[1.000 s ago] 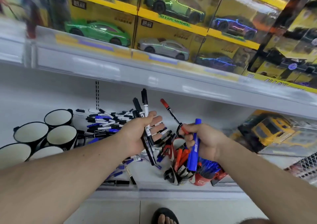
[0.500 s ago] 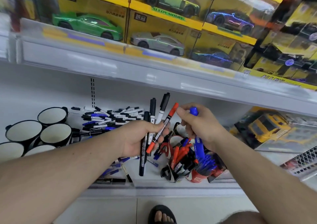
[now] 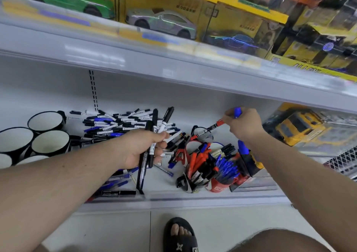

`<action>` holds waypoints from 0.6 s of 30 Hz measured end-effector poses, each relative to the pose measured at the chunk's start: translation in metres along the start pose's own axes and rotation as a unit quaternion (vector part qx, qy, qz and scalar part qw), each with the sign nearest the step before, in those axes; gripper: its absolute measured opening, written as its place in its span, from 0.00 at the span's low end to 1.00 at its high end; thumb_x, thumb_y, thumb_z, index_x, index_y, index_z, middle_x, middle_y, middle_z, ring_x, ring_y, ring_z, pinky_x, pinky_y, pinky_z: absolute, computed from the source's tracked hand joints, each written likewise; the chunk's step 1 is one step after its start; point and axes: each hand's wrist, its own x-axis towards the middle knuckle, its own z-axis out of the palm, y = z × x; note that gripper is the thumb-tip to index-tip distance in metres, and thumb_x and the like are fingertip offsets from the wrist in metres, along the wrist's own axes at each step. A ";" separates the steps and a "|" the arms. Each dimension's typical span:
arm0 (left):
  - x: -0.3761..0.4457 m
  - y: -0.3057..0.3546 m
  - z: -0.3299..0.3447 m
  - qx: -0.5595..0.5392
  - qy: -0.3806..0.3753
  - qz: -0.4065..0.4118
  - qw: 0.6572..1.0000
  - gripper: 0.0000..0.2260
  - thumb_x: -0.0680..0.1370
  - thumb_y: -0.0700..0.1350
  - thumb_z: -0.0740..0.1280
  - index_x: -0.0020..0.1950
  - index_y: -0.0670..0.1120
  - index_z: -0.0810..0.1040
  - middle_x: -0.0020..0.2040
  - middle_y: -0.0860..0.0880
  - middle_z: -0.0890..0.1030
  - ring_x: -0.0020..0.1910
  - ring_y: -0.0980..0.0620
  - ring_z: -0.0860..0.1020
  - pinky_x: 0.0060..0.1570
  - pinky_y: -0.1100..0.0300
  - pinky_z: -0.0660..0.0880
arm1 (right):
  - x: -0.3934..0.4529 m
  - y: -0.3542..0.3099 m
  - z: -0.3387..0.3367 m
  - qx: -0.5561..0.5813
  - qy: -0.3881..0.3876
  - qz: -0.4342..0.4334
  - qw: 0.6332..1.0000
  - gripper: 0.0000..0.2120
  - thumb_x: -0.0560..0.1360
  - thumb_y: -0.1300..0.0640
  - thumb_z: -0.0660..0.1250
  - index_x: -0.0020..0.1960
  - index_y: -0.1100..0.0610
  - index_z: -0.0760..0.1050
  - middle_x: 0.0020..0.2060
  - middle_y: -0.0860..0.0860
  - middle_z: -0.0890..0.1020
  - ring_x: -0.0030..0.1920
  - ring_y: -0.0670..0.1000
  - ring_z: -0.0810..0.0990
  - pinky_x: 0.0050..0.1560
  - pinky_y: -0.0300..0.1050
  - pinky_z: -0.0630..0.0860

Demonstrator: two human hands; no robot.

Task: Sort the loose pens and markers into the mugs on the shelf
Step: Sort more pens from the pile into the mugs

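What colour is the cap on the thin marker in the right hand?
Red, on the thin marker in the right hand; head view.

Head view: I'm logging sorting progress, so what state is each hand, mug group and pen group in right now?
left hand: grips a bundle of black markers.
right hand: holds a red-capped marker and a blue marker.
white-lined mugs: upright, nothing visible inside.
mug of red markers: filled.
red mug: packed with blue pens.
loose pile: unsorted on shelf.
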 end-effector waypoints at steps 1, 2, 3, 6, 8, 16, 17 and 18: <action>0.002 0.000 0.000 0.001 0.003 0.001 1.000 0.08 0.80 0.46 0.66 0.53 0.45 0.82 0.34 0.51 0.77 0.28 0.55 0.74 0.34 0.58 0.78 | 0.006 0.009 0.003 -0.047 -0.004 -0.003 0.999 0.04 0.72 0.59 0.73 0.42 0.55 0.78 0.34 0.53 0.79 0.35 0.58 0.78 0.37 0.47 0.76; 0.003 0.000 0.001 0.005 0.005 0.002 1.000 0.08 0.80 0.46 0.66 0.54 0.44 0.82 0.33 0.51 0.76 0.27 0.55 0.73 0.34 0.59 0.78 | 0.011 0.017 0.008 -0.082 -0.008 -0.006 0.997 0.04 0.72 0.59 0.73 0.43 0.55 0.78 0.36 0.53 0.79 0.38 0.59 0.79 0.42 0.49 0.78; 0.005 0.001 0.003 0.010 0.007 0.004 1.000 0.09 0.80 0.47 0.66 0.55 0.44 0.82 0.32 0.51 0.76 0.26 0.56 0.72 0.34 0.59 0.78 | 0.016 0.023 0.013 -0.108 -0.012 -0.008 0.994 0.04 0.72 0.59 0.73 0.43 0.56 0.78 0.37 0.54 0.80 0.40 0.59 0.80 0.45 0.50 0.78; 0.011 -0.001 0.005 0.023 0.017 0.013 0.999 0.12 0.79 0.47 0.68 0.58 0.42 0.81 0.35 0.49 0.75 0.26 0.55 0.70 0.31 0.60 0.77 | 0.032 0.036 0.033 -0.186 -0.021 -0.010 0.982 0.05 0.73 0.59 0.71 0.42 0.60 0.78 0.38 0.55 0.80 0.42 0.59 0.80 0.45 0.49 0.76; 0.017 -0.003 0.004 0.030 0.023 0.020 0.999 0.12 0.79 0.46 0.68 0.58 0.41 0.81 0.36 0.48 0.74 0.25 0.55 0.69 0.29 0.61 0.76 | 0.039 0.044 0.051 -0.216 -0.036 0.001 0.976 0.05 0.72 0.60 0.71 0.43 0.61 0.78 0.37 0.57 0.81 0.41 0.59 0.80 0.43 0.48 0.77; 0.034 -0.013 -0.006 0.053 0.030 -0.001 0.998 0.09 0.78 0.46 0.69 0.49 0.41 0.83 0.35 0.47 0.74 0.25 0.53 0.69 0.28 0.61 0.75 | 0.044 0.081 0.107 -0.283 -0.152 -0.011 0.947 0.20 0.70 0.44 0.75 0.39 0.58 0.70 0.34 0.56 0.76 0.31 0.53 0.72 0.29 0.46 0.70; 0.034 -0.014 -0.008 0.056 0.028 -0.003 0.998 0.10 0.78 0.46 0.70 0.52 0.41 0.83 0.35 0.47 0.74 0.26 0.53 0.69 0.28 0.61 0.75 | 0.043 0.084 0.111 -0.303 -0.166 -0.021 0.938 0.22 0.69 0.41 0.74 0.39 0.58 0.70 0.35 0.56 0.76 0.32 0.54 0.73 0.31 0.47 0.71; 0.035 -0.015 -0.010 0.057 0.026 -0.004 0.998 0.10 0.77 0.46 0.70 0.52 0.41 0.84 0.36 0.46 0.75 0.27 0.53 0.69 0.28 0.61 0.74 | 0.042 0.085 0.114 -0.325 -0.179 -0.030 0.928 0.21 0.71 0.41 0.73 0.40 0.57 0.70 0.36 0.55 0.76 0.34 0.54 0.74 0.32 0.47 0.72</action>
